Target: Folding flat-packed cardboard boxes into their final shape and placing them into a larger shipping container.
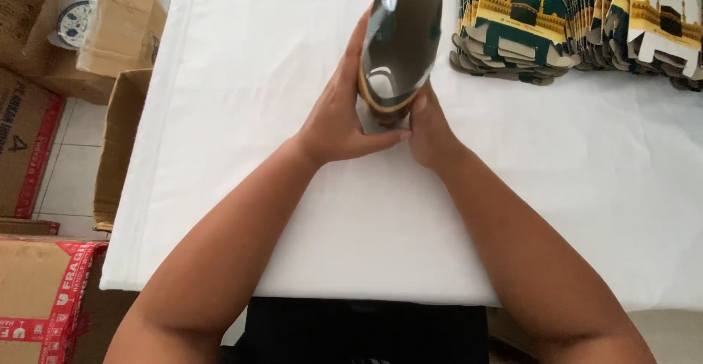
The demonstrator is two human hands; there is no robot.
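A dark printed cardboard box (401, 38) with a clear window stands tilted on end over the white table (242, 115), its top cut off by the frame edge. My left hand (338, 119) wraps its left side and lower end. At the lower right corner of the box, my right hand (430, 131) presses with its fingers tucked under the bottom flaps.
Stacks of flat, unfolded dark green and gold box blanks (516, 31) and more blanks (655, 20) lie fanned along the table's far right. Brown cardboard cartons (110, 34) and a taped carton (40, 298) stand on the tiled floor left of the table.
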